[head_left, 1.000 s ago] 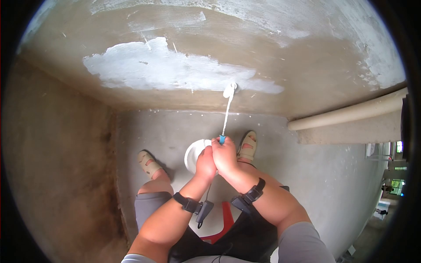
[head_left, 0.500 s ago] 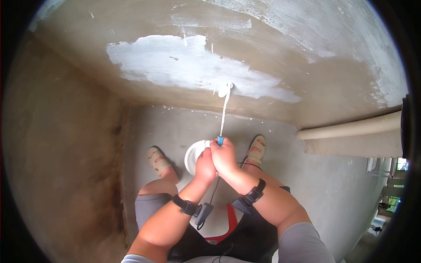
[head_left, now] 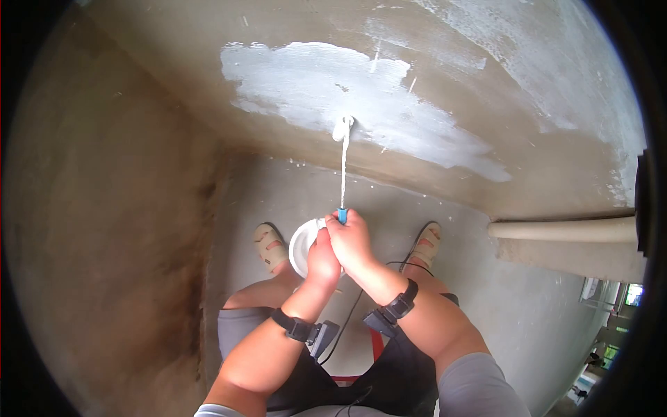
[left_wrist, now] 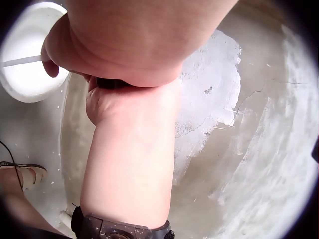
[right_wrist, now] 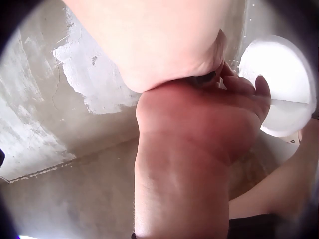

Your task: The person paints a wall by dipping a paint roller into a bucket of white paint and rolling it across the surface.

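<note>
A paint roller (head_left: 343, 129) touches the brown wall at the lower edge of a white painted patch (head_left: 306, 76). Its paint-covered rod runs down to a blue handle (head_left: 342, 215), which my right hand (head_left: 351, 240) grips. My left hand (head_left: 322, 258) is close against the right hand. A white bucket (head_left: 297, 254) hangs partly behind the left hand. In the left wrist view, a pale strip handle (left_wrist: 24, 60) crosses the bucket and reaches the left fingers, which curl round it. A dark object (left_wrist: 110, 82) shows between the two hands, mostly hidden.
Two sandalled feet (head_left: 269, 244) stand apart on the grey floor (head_left: 531, 306). At left rises a brown side wall (head_left: 118, 229). A pale pipe (head_left: 563, 229) runs along the right. Something red (head_left: 376, 345) shows between the legs, and a black cable (head_left: 347, 316) hangs there.
The roller has slid left along the painted patch. Hands and bucket have moved left relative to the feet, and the head view has turned.
</note>
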